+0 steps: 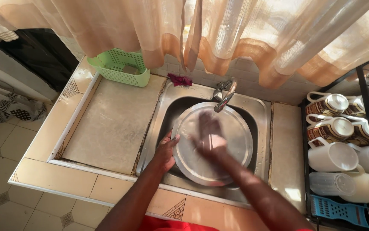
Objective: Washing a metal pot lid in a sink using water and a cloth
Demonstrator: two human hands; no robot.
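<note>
A round steel tray [231, 128] is held at its left rim by the left hand [166, 150], whose grip is clamped on the edge with the thumb over the top face and the fingers hidden beneath. The right hand [209, 133] is laid flat on the upper face of the tray, blurred by motion; its fingers are spread and nothing can be made out between them, so its grip is apart, pressed on the metal rather than closed round anything. The tray is kept tilted over the bowl of the steel sink [259, 107], directly under the spout of the tap [225, 95], from which a thin stream appears to fall, though the blur makes this hard to confirm. The washing is judged to be in its middle part: the face of the tray is being rubbed, no foam can be told apart from the shine, and the tray has not yet been put aside. On the counter [116, 124], the slab left of the sink is bare; a green plastic basket [118, 67] is set at its back left corner and a dark red cloth [180, 80] lies at the back edge behind the sink. Off the right edge, a black dish rack [366, 98] is filled with mugs [331, 156], which are already stacked to dry.
</note>
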